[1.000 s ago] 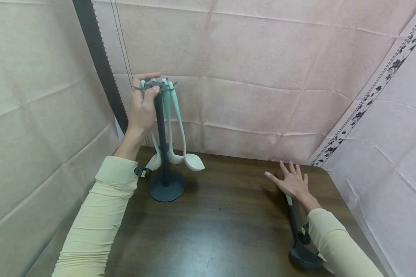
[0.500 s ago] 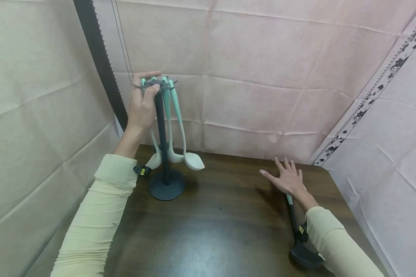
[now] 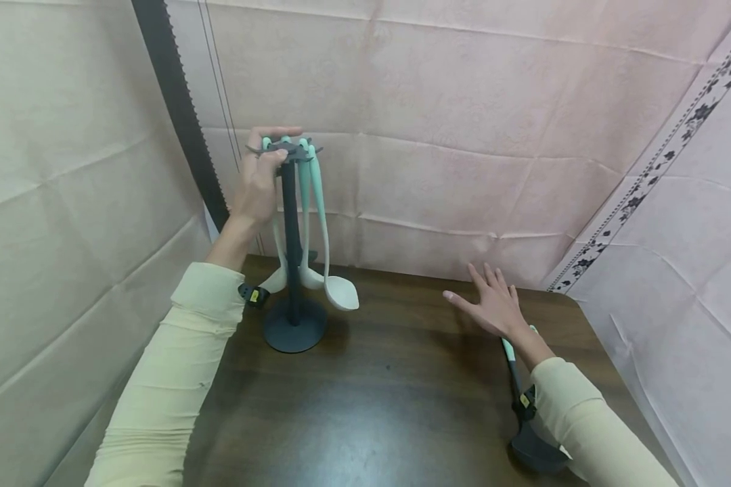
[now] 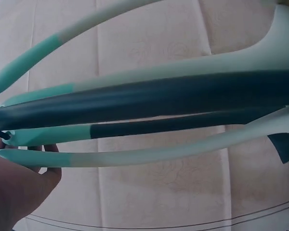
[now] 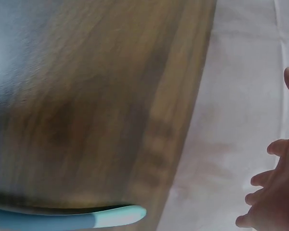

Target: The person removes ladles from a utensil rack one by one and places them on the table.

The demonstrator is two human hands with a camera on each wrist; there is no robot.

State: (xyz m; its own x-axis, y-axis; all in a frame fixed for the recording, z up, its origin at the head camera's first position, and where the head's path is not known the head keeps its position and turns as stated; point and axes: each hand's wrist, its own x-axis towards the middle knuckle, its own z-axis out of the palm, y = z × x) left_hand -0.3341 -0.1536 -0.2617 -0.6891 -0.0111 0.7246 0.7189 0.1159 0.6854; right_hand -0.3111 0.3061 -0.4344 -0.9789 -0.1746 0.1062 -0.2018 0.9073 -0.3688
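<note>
mint-handled white utensils (image 3: 342, 293) hang from an upright, round-based dark grey stand (image 3: 291, 230), far left; a mint-handled black ladle (image 3: 533, 450) lies near right.

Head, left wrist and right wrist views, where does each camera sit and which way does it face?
Head: worn on the head, facing forward and down at the table and utensil stand; left hand, right hand and sleeves show.
Left wrist: on that wrist, looking across the stand's hanging utensils toward the cloth; part of the left hand shows.
Right wrist: on that wrist, facing the table's edge, a mint-tipped handle and cloth; part of the right hand shows.
Shared: head and left wrist both show the utensil stand.
</note>
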